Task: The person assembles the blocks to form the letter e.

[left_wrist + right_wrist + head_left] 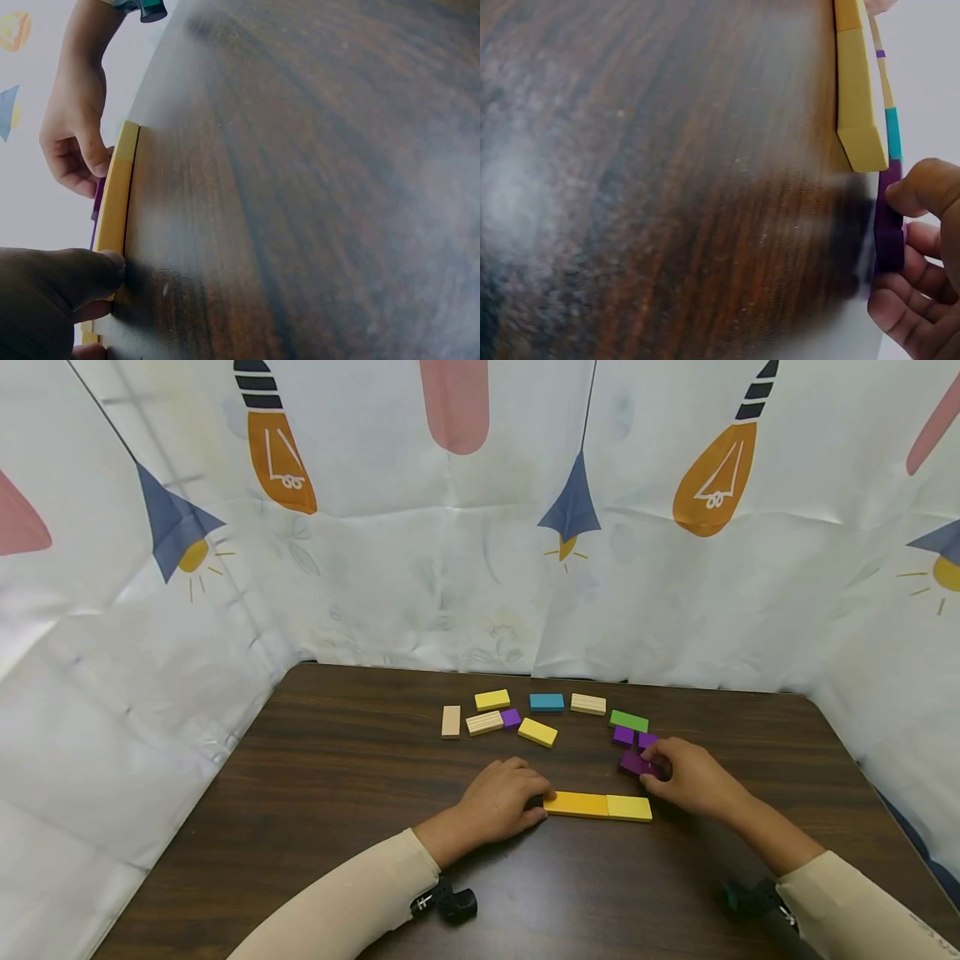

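Purple block (633, 764), orange block (577, 805) and yellow block (628, 809) contrast with the streaked brown table (315, 802).

Left wrist camera (457, 907): white marks on its black mount, perhaps an "H", too small to read surely.
Right wrist camera (742, 897): pale marks where its mount meets the sleeve, blurred and unreadable.
Right sleeve (855, 910): a row of tiny dark marks towards the head view's lower right corner; cannot tell whether they are letters.
Curtain (465, 585): printed pictures, no readable words or numbers.
Blocks (576, 804): nothing legible.
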Demonstrator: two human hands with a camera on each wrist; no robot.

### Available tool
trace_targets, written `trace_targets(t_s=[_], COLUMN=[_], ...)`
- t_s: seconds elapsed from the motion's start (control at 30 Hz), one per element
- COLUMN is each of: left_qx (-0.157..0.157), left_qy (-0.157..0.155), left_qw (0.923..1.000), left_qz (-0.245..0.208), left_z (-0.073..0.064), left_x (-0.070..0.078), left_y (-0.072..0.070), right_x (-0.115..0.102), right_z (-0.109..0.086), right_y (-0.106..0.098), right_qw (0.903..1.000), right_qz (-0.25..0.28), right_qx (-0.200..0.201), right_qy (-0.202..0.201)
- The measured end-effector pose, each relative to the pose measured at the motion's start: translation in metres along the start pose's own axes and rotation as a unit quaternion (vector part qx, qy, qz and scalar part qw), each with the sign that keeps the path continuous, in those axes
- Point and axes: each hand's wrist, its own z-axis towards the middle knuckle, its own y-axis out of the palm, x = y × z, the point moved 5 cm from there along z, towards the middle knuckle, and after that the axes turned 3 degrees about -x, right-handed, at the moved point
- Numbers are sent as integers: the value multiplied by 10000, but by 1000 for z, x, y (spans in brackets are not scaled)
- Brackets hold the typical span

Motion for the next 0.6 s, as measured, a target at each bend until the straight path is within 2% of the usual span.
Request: trace_targets(t_s=[0.6], left_qx=[-7], left_qy=[-14], left_qw=[10000], left_qz=[-8], left_z=[-1], left_x=[1], left_y=[-1], right_x=[-1], right_z=[-2], right_y=[4], right_qw=[9999], right_qz=[115], right_qx=[-83], right_qy=[-2])
